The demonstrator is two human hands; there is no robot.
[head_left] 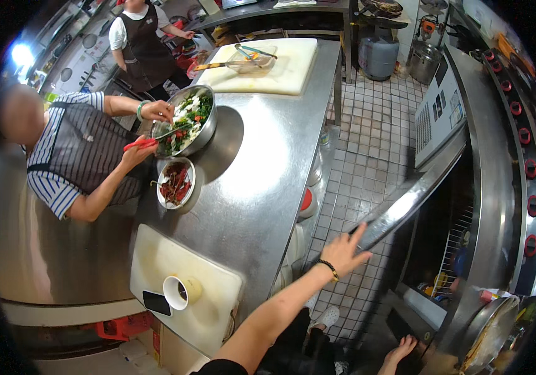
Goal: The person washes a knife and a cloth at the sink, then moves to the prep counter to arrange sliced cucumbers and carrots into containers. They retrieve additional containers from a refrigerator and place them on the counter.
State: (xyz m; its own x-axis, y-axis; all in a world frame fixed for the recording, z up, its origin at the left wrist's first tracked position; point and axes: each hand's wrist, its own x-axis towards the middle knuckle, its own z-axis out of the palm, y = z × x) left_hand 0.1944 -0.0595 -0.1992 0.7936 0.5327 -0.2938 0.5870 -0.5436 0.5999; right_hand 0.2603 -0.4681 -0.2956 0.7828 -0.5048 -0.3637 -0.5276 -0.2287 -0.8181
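My left hand point(345, 253), with a dark beaded bracelet at the wrist, reaches over the near end of an open stainless steel cabinet door point(401, 208). Its fingers are spread and touch or lie just above the door's top edge. Lower right, my right hand point(404, 349) is beside a second dark door panel point(401, 323) of the same under-counter cabinet; whether it grips the edge cannot be told. Between the doors, the cabinet's dark inside shows a white wire rack point(453, 255) and some coloured items.
Across the steel table point(254, 206), a person point(89, 150) holds red-handled scissors point(141, 143) over a metal bowl of greens point(193, 122). Dried chillies point(176, 183), a cup point(181, 291) and phone point(156, 303) are nearby. Another person point(141, 47) stands behind. Stove knobs point(532, 205) line the right.
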